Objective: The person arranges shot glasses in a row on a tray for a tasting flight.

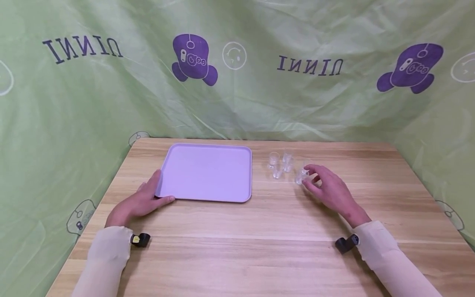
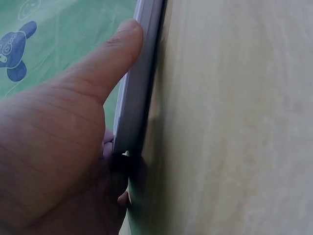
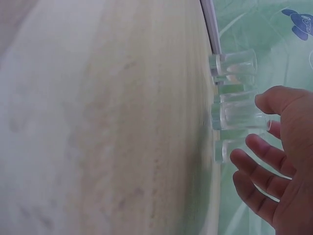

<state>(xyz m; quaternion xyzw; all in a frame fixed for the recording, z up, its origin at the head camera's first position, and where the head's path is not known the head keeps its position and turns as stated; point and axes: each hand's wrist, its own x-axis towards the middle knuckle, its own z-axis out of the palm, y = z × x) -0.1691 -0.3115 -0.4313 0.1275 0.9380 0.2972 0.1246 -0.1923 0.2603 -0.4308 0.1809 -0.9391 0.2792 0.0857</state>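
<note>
At the near left corner of a purple tray point(image 1: 208, 173), my left hand point(image 1: 142, 202) rests with fingers extended along the left side. Its thumb point(image 2: 129, 36) lies against the front rim in the left wrist view. My right hand point(image 1: 332, 192) is at a small clear shot glass point(image 1: 300, 178), the nearest of its group to that hand. In the right wrist view, the thumb touches the rim of the upright glass point(image 3: 239, 116) and the index finger is partly hidden behind it. The other right fingers point(image 3: 257, 196) are loosely bent, away from the glass.
Several more clear glasses stand between the tray and my right hand, including one glass point(image 1: 273, 159) at the back left and another point(image 1: 277, 171) in front. The wooden table point(image 1: 237, 243) reaches back to a green printed curtain point(image 1: 252, 103).
</note>
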